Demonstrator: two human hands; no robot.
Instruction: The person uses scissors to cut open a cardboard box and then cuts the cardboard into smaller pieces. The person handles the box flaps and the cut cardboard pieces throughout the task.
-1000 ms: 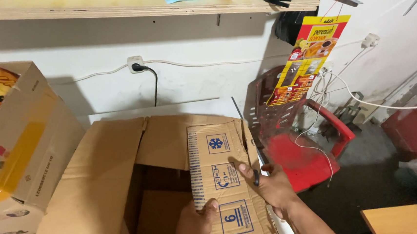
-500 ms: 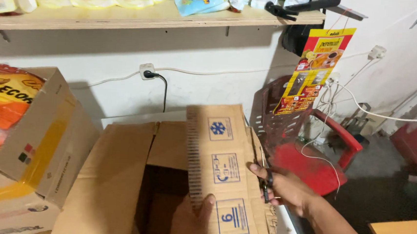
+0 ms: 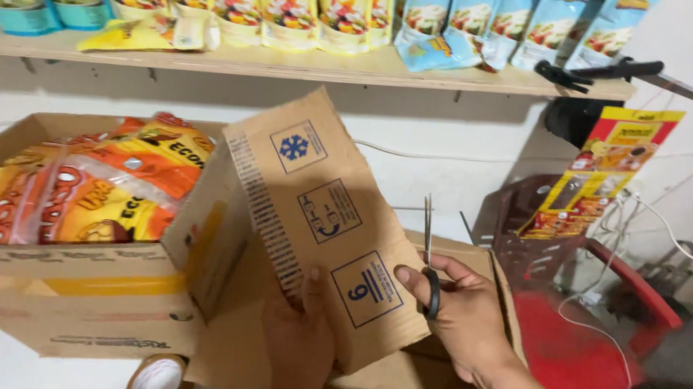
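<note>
My left hand [image 3: 297,337] grips the lower edge of a loose cardboard flap [image 3: 313,208] printed with blue symbols and holds it up, tilted to the left. My right hand [image 3: 460,312] holds black-handled scissors [image 3: 428,253] with the blades pointing up, right beside the flap's right edge. Behind and under the flap is the open cardboard box [image 3: 399,377] it came from, mostly hidden.
A second open cardboard box [image 3: 72,281] full of orange and yellow bags [image 3: 103,186] stands at the left. A tape roll [image 3: 156,378] lies below it. A wooden shelf [image 3: 290,65] holds several pouches. A red plastic chair [image 3: 589,333] and white cables are at the right.
The flap has been lifted higher and tilted left, and the view has swung up and left. My right hand with the scissors has risen beside it.
</note>
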